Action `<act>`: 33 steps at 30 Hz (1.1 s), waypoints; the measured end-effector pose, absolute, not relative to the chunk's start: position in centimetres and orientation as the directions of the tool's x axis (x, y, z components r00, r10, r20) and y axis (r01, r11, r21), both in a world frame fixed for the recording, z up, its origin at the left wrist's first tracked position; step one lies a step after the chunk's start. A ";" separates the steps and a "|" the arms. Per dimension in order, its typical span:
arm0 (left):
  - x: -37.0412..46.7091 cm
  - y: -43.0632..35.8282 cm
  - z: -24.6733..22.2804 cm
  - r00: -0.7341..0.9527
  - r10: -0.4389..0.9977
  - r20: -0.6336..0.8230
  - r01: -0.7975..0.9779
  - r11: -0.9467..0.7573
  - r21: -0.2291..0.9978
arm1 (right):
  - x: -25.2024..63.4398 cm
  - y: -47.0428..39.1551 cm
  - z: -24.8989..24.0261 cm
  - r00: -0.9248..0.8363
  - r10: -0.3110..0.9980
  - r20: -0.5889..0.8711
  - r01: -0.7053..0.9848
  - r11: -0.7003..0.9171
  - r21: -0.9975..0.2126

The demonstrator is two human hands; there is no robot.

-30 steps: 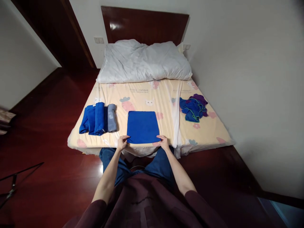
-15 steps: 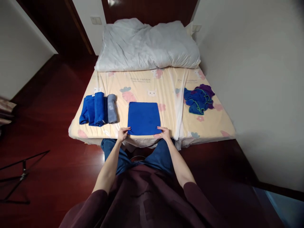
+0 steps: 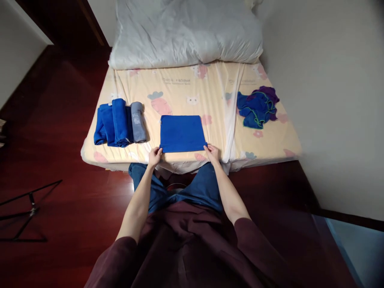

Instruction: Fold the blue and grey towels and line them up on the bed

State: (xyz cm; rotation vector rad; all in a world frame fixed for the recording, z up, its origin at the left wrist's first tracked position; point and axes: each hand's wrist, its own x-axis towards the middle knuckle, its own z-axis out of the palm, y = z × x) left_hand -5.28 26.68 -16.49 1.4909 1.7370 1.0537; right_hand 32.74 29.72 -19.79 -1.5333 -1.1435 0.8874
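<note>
A blue cloth (image 3: 182, 132) lies flat on the bed in front of me, with a narrow strip turned over along its near edge. My left hand (image 3: 155, 155) pinches the near left corner, and my right hand (image 3: 211, 153) pinches the near right corner. Left of it lie several blue rolled or folded towels (image 3: 115, 124) beside a grey rolled towel (image 3: 138, 122). On the right side of the bed is a loose heap of blue and purple cloths (image 3: 258, 107), some with green edging.
The bed (image 3: 186, 92) has a patterned yellow sheet, with a grey-white quilt (image 3: 186, 36) piled at its far end. A black tripod's legs (image 3: 32, 210) stand on the red floor at the left. A wall rises along the bed's right side.
The near edge of the blue cloth has been turned over, so the cloth looks shorter. Both hands have gone from resting on its near corners to pinching them. The view has tilted down.
</note>
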 end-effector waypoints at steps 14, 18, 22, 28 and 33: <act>-5.1 27.8 -16.8 -0.268 0.963 0.012 0.466 0.118 0.877 | 31.9 30.1 -19.0 0.375 0.927 -0.012 0.224 -0.103 -0.969; -5.1 27.9 -17.1 -0.294 0.955 -0.031 0.412 0.155 0.898 | 31.8 30.2 -18.9 0.389 0.921 -0.016 0.206 -0.103 -0.973; -5.1 28.0 -17.5 -0.302 0.953 -0.013 0.437 0.151 0.887 | 31.5 30.3 -18.9 0.417 0.908 -0.034 0.200 -0.129 -0.971; -5.1 28.1 -17.9 -0.296 0.955 0.005 0.461 0.139 0.876 | 31.2 30.6 -19.0 0.437 0.899 -0.034 0.196 -0.132 -0.972; -4.7 27.4 -16.7 -0.306 0.950 0.059 0.503 0.109 0.857 | 30.2 30.6 -17.9 0.484 0.875 -0.031 0.293 -0.195 -0.936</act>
